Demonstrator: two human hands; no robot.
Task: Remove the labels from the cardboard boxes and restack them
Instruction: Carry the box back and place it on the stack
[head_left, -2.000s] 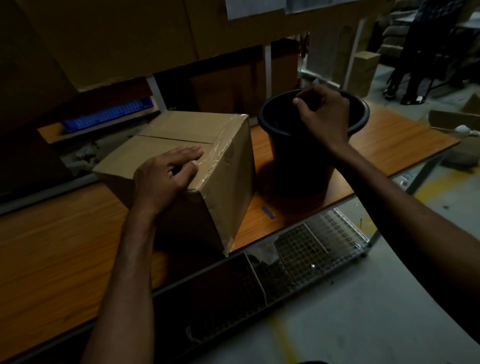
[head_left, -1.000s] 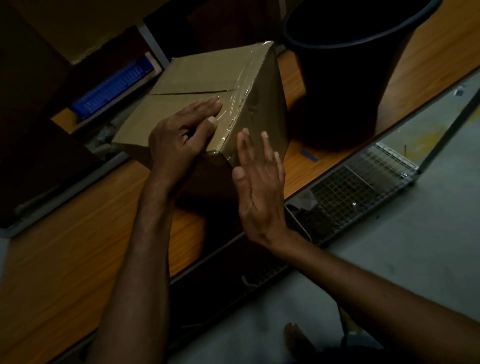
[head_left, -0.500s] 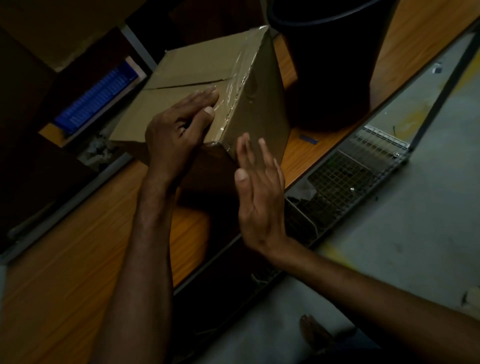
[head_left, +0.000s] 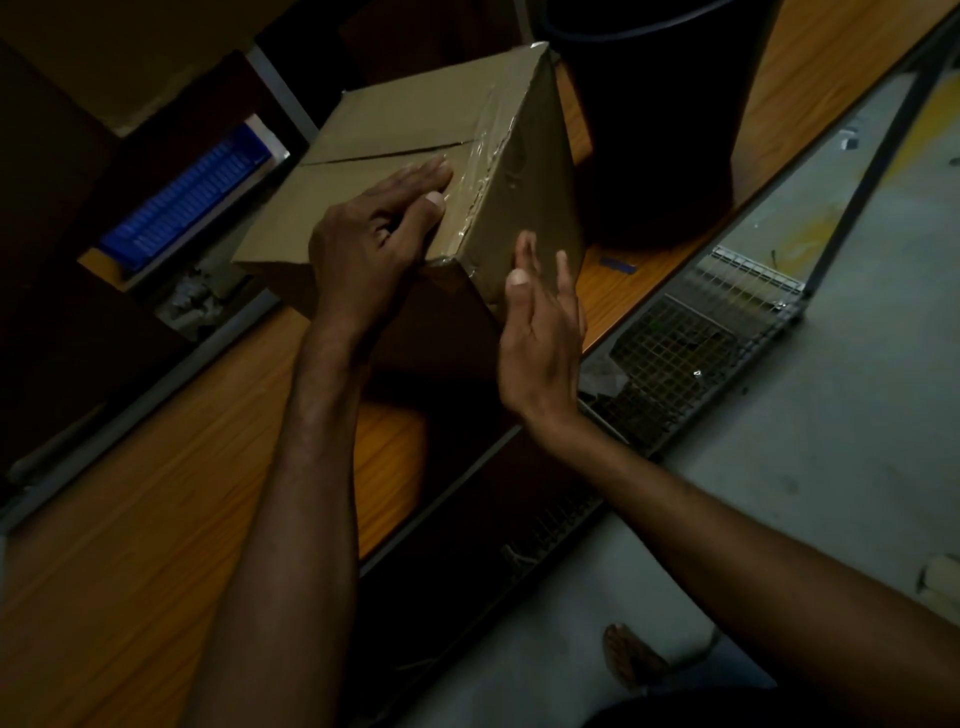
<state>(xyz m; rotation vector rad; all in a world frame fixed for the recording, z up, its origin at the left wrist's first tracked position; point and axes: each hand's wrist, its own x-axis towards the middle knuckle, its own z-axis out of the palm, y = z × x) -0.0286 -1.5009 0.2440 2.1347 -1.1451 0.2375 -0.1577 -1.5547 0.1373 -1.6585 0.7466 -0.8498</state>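
Head view, status on the cardboard box (head_left: 415, 130)?

> It sits on the table (head_left: 156, 493) at the front edge, just beside the black bucket (head_left: 660, 130). I see no label on the lit top or right face. The near face is in shadow, so I can't tell there. No stack is in view. My read: restacking isn't done, and the label work on this box is unconfirmed.

Hands?

> Left hand (head_left: 363, 239) lies flat on the top panel with fingers straight and the thumb tip at the tape edge. It grips nothing. Right hand (head_left: 540, 332) is spread, palm toward the right side face near the front corner, and holds nothing. Can't tell whether it touches the face or is just off it.

Looks like bracing?

> Probably. It could be steadying the box to turn it or to pick at the tape. That's a guess.

Materials?

> Box is plain brown corrugated card with a matte finish and sharp corners. The top flaps meet at a centre seam. Clear tape (head_left: 483, 171) runs along the top right edge. It is glossy and wrinkled, with its margin ragged in places.

Surroundings?

> Table is orange wood-grain laminate, smooth. Bucket is dark plastic, round and tapered, with a thin rim. A wire mesh rack (head_left: 701, 332) of fine square grid sits below the table edge. A ribbed blue plastic piece (head_left: 192, 197) is on the back ledge. Floor is grey and dull.
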